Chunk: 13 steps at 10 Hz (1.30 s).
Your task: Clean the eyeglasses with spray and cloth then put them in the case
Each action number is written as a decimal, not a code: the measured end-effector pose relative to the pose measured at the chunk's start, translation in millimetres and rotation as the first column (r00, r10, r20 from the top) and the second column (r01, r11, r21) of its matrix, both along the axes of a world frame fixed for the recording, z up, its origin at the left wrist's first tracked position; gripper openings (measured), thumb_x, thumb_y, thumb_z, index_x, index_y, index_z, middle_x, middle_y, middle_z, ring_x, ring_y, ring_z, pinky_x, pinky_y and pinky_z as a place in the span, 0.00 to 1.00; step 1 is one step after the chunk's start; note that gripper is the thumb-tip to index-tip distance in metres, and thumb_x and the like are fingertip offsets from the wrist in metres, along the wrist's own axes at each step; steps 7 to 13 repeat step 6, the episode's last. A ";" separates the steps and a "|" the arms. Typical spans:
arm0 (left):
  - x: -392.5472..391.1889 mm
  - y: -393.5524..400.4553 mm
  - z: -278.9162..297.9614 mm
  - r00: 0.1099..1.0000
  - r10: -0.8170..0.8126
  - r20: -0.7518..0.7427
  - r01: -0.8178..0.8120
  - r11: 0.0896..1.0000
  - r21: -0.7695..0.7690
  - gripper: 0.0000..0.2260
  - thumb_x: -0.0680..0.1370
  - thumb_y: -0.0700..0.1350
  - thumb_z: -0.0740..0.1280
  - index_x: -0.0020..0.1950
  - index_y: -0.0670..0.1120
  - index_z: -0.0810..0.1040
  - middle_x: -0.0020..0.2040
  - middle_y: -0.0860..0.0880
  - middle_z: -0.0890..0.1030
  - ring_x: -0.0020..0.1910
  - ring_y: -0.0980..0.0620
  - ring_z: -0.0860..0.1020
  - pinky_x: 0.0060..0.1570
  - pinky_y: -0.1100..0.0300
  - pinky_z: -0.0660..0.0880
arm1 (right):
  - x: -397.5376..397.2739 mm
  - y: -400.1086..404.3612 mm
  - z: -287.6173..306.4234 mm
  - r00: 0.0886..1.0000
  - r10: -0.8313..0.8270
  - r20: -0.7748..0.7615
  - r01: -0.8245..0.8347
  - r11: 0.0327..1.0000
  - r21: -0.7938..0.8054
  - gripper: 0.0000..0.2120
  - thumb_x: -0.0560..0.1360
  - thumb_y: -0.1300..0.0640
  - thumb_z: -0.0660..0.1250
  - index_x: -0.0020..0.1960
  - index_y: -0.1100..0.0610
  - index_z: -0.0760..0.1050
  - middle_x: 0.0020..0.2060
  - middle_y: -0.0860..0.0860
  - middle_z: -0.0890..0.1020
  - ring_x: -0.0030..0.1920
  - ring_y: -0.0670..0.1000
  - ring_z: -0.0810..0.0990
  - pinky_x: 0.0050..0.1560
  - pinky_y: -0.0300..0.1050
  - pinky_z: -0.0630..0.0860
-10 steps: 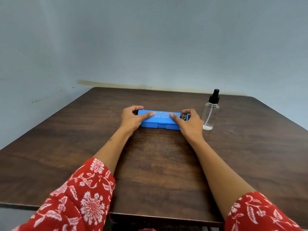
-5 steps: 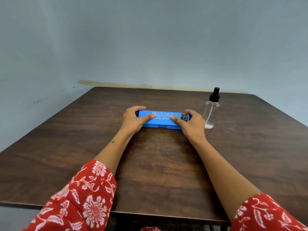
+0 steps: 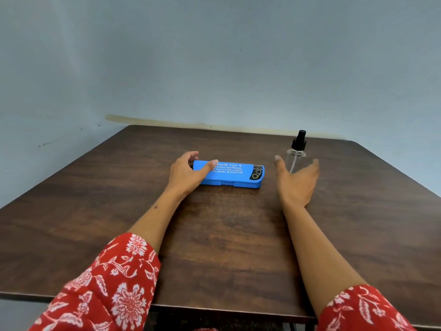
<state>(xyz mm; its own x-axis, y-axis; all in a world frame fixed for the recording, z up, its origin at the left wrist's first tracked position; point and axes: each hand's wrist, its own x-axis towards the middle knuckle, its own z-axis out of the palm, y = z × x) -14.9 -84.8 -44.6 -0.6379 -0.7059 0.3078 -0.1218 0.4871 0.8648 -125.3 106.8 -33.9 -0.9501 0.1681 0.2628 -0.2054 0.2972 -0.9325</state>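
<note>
1. We've got the blue eyeglass case (image 3: 230,174) lying flat and closed on the brown table (image 3: 226,235), around the middle and toward the far edge, white lettering up.
2. Our left hand (image 3: 185,174) grips the case's left end: thumb laid across the lid, fingers curled round the far side.
3. Our right hand (image 3: 296,180) is off the case, spread wide with thumb and fingers apart, holding nothing, just right of the case's right end.
4. Right in front of that open hand we see the clear spray bottle (image 3: 297,155), upright with its black nozzle, near the far edge toward the right; we cannot tell whether the fingers touch it.
5. Red floral sleeves (image 3: 107,287) frame the near edge.
</note>
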 end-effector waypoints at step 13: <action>2.8 25.7 6.7 1.000 -0.006 -0.016 0.000 0.928 -0.374 0.32 0.78 0.60 0.57 0.74 0.41 0.57 0.75 0.43 0.60 0.75 0.47 0.57 0.74 0.49 0.55 | 11.3 -2.3 -1.3 0.993 0.102 -0.060 -0.097 0.991 0.088 0.36 0.71 0.45 0.71 0.72 0.58 0.61 0.68 0.56 0.71 0.67 0.56 0.69 0.63 0.50 0.67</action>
